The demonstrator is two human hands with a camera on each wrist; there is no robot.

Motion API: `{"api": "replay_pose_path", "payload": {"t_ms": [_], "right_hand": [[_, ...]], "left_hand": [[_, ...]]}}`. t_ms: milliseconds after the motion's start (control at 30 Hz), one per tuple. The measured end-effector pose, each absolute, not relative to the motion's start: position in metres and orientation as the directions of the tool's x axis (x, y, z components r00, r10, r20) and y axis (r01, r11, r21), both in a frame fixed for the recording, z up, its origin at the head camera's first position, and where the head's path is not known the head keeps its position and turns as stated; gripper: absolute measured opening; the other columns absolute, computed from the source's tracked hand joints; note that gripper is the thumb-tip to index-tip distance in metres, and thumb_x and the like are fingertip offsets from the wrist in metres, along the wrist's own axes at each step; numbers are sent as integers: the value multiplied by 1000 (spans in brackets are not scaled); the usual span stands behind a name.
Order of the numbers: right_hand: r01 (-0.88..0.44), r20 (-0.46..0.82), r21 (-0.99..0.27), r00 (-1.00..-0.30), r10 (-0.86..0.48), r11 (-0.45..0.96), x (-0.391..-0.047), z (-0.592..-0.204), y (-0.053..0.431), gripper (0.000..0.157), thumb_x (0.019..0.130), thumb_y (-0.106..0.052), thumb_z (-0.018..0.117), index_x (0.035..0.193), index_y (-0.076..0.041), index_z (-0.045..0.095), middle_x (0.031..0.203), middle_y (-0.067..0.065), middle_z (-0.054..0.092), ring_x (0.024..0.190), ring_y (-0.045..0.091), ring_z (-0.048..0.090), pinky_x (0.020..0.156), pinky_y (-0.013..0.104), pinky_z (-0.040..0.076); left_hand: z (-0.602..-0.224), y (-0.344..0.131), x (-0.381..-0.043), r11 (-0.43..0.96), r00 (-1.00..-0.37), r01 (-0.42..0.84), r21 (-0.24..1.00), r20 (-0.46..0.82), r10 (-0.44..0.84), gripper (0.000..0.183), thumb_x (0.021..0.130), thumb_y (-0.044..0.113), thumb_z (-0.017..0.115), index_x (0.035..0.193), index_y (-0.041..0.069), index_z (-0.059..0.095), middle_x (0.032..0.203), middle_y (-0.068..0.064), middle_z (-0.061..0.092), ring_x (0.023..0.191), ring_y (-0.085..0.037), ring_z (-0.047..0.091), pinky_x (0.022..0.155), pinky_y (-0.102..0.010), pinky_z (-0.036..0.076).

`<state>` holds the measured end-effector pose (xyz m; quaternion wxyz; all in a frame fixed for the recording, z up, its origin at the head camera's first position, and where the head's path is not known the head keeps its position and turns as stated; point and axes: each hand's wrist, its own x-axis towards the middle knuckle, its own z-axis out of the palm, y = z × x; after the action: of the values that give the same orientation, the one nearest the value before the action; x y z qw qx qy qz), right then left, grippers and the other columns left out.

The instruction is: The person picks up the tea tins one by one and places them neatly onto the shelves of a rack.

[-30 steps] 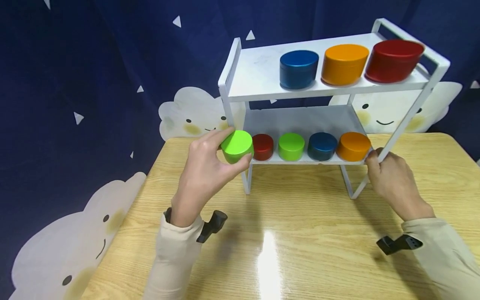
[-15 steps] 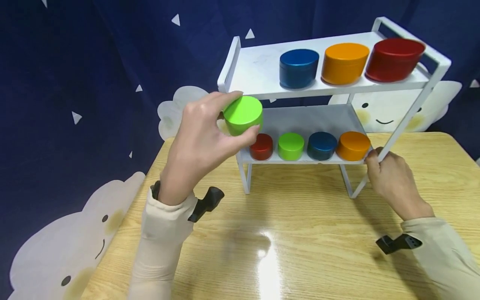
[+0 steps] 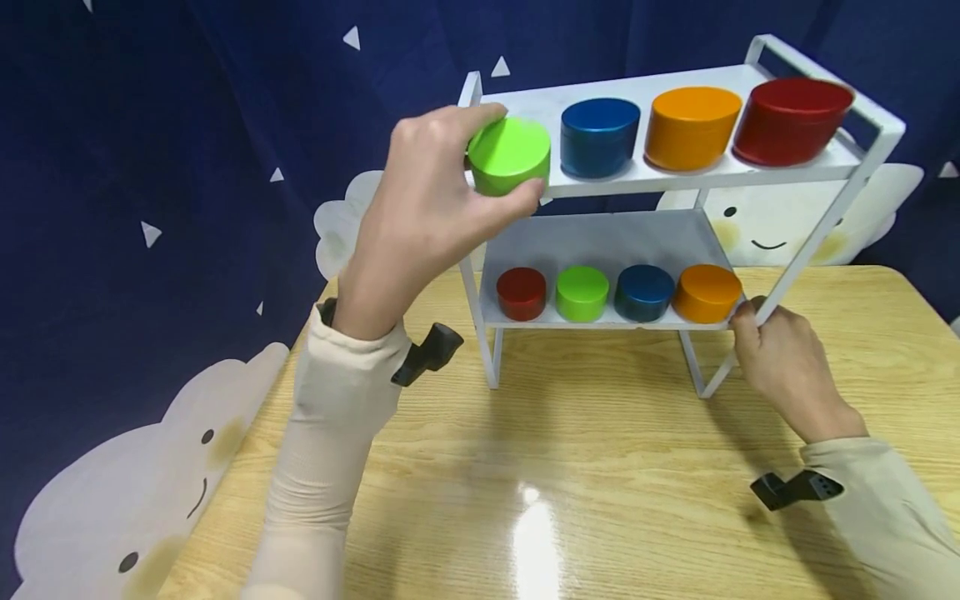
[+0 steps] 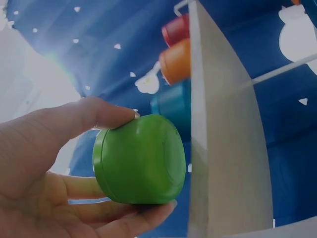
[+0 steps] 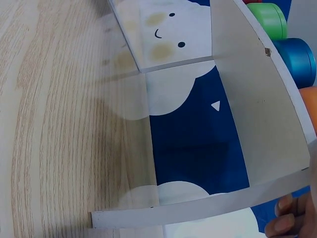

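My left hand (image 3: 435, 192) grips a round bright green tin (image 3: 510, 157) between thumb and fingers, at the left end of the top shelf. The left wrist view shows the same green tin (image 4: 141, 158) beside the shelf's edge, thumb on one side and fingers on the other. To its right on the top shelf stand a blue tin (image 3: 599, 140), an orange tin (image 3: 692, 130) and a red tin (image 3: 793, 123). My right hand (image 3: 787, 358) holds the white rack (image 3: 813, 237) at its right front post, by the lower shelf; its fingertips (image 5: 285, 224) show in the right wrist view.
On the lower shelf sit a red tin (image 3: 522, 294), a second green tin (image 3: 582, 294), a blue tin (image 3: 644, 293) and an orange tin (image 3: 707, 293). The rack stands on a wooden table (image 3: 600, 467). Behind hangs a dark blue curtain (image 3: 225, 125) with clouds.
My left hand has carried the green tin upward and slightly right, from beside the lower shelf to the top shelf's level. The right hand has stayed on the rack.
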<state>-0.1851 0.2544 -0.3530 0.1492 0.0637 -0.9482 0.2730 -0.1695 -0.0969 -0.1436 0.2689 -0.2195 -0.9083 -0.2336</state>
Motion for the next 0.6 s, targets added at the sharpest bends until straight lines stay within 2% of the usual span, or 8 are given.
{"api": "replay_pose_path", "payload": {"t_ms": [167, 333, 600], "right_hand": [[-197, 315, -497, -948, -37, 845, -185, -353, 254, 49, 100, -32, 19, 71, -4, 45, 62, 12, 45, 54, 30, 46, 45, 35, 32], [-204, 326, -500, -945, -35, 842, -185, -352, 253, 48, 100, -32, 19, 71, -4, 45, 61, 12, 44, 54, 30, 47, 45, 35, 33], [-202, 322, -508, -946, -33, 837, -184, -351, 251, 48, 100, -33, 19, 71, -4, 45, 61, 12, 44, 55, 31, 47, 45, 36, 32]], "left_hand": [[-133, -92, -177, 818, -812, 466, 337, 530, 244, 44, 82, 35, 68, 116, 7, 67, 100, -1, 65, 81, -9, 52, 66, -18, 44], [-124, -87, -172, 802, -830, 462, 378, 502, 242, 37, 84, 25, 67, 112, 2, 66, 93, -5, 62, 76, -14, 51, 62, -20, 43], [-121, -81, -177, 840, -875, 389, 377, 436, 210, 28, 87, 25, 64, 99, 0, 65, 82, -8, 57, 69, -16, 50, 59, -19, 41]]}}
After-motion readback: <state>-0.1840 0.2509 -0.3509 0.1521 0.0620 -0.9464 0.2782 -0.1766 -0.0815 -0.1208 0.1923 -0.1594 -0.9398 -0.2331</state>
